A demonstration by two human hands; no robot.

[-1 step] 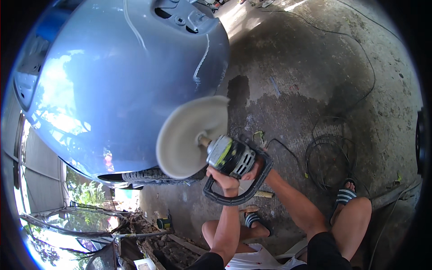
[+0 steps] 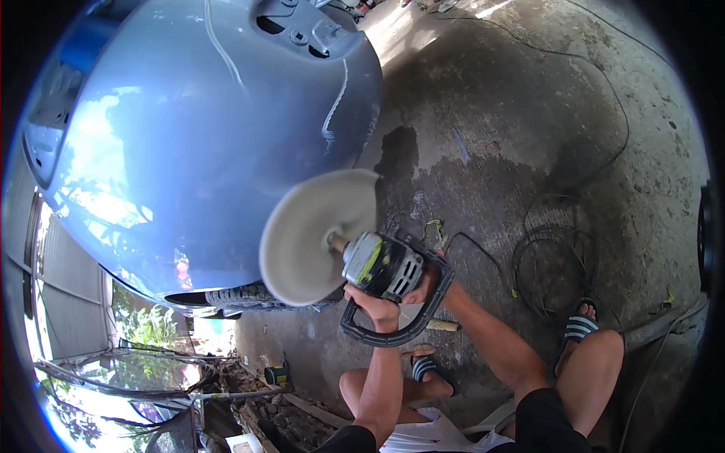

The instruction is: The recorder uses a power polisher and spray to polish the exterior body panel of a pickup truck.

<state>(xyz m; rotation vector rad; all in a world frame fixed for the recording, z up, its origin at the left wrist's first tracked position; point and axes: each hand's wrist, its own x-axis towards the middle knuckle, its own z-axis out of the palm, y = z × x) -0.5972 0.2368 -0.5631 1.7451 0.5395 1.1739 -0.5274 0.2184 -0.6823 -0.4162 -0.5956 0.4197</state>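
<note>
A power polisher (image 2: 387, 266) with a black loop handle is held in both my hands in front of the blue-grey car body (image 2: 219, 143). Its wide pale pad (image 2: 302, 245) is blurred, as if spinning, and overlaps the lower edge of the bodywork; whether it touches all along cannot be told. My left hand (image 2: 373, 303) is closed on the tool's near side, beside the loop handle. On the right, my right hand (image 2: 425, 288) wraps the rear of the tool, partly hidden behind the handle. Streaks of white paste (image 2: 334, 102) lie on the paint.
A tyre (image 2: 242, 296) shows under the car. Black cable coils (image 2: 555, 257) lie on the concrete floor (image 2: 498, 196) at right, near my sandalled foot (image 2: 580, 326). Rubble and wood scraps (image 2: 294, 411) sit at lower left, with a small green-and-black can (image 2: 276, 374).
The polisher has shifted slightly left and down, both hands moving with it. Its pad stays over the lower edge of the bodywork.
</note>
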